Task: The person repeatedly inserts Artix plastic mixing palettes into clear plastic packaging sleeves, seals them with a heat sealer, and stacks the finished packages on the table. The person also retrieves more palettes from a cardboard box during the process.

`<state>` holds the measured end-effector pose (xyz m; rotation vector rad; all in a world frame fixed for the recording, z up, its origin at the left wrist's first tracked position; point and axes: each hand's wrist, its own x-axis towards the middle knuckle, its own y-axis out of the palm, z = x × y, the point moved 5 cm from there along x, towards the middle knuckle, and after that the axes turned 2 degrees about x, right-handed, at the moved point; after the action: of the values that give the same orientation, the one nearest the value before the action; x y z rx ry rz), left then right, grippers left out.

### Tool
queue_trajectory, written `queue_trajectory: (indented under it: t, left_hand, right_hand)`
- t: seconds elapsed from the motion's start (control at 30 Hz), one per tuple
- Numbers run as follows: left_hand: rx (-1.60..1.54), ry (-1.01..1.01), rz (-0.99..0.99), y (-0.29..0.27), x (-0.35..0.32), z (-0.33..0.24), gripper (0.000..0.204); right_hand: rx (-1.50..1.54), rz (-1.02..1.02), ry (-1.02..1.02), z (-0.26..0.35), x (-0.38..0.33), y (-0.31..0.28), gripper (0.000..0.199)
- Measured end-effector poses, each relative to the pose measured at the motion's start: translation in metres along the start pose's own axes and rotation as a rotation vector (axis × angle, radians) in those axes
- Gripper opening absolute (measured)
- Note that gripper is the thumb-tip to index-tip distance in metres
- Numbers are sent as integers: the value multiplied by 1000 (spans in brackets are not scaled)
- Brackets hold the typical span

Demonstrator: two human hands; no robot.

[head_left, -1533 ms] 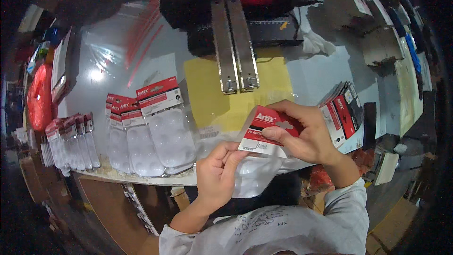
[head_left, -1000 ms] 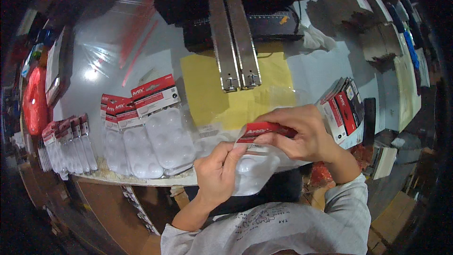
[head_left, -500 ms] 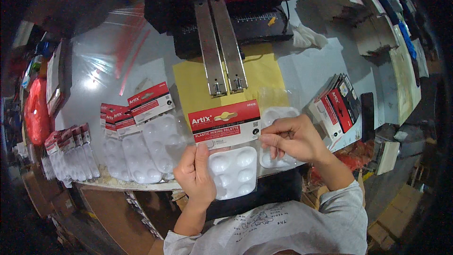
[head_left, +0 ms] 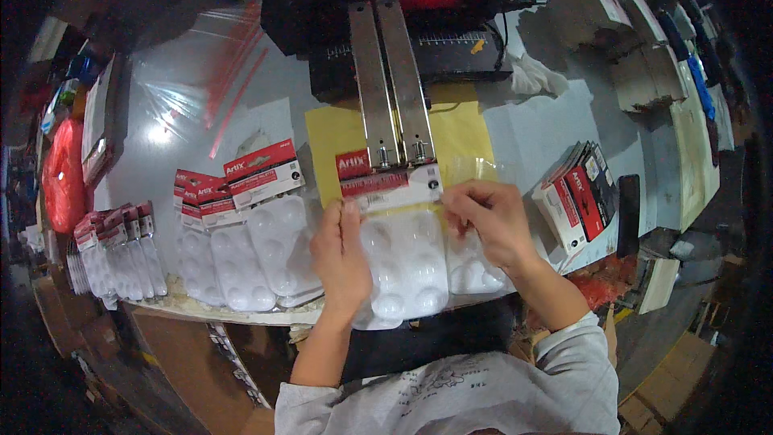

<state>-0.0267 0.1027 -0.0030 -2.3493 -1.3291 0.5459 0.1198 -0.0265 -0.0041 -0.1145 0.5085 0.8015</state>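
Observation:
A white plastic paint palette (head_left: 403,266) in a clear bag, topped by a red and white header card (head_left: 412,185), lies between my hands. The card's upper part is under the tips of two long metal arms (head_left: 385,72) of a black machine. My left hand (head_left: 341,254) is closed on the left edge, thumb at the card's lower corner. My right hand (head_left: 491,221) pinches the card's right end, its fingertips partly blurred. Below that hand, another bagged palette (head_left: 475,274) lies on the table.
Left of my hands are carded palettes (head_left: 241,274) and a tighter row of them (head_left: 129,258). A stack of header cards (head_left: 580,193) and a dark phone-like slab (head_left: 629,203) sit right. Yellow sheet (head_left: 463,133) lies under the arms; white cloth (head_left: 531,72) is beside the machine.
Both hands have moved the carded palette forward, so the card's top has gone under the metal arms' tips. The whole view has shifted slightly.

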Motion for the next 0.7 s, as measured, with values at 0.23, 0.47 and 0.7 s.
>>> queue_trajectory:
  t: [0.23, 0.47, 0.7]
  left_hand:
    - [-170, 71, -24, 15, 31, 10, 23]
    - [265, 32, -63, -28, 25, 10, 22]
    - [540, 592, -71, -25, -24, -50, 37]
  right_hand:
    - [83, -32, -54, -5, 26, 1, 17]
    - [-396, -278, -238, 43, -27, -48, 34]
    - [-1112, -653, -437, 27, -67, -157, 87]
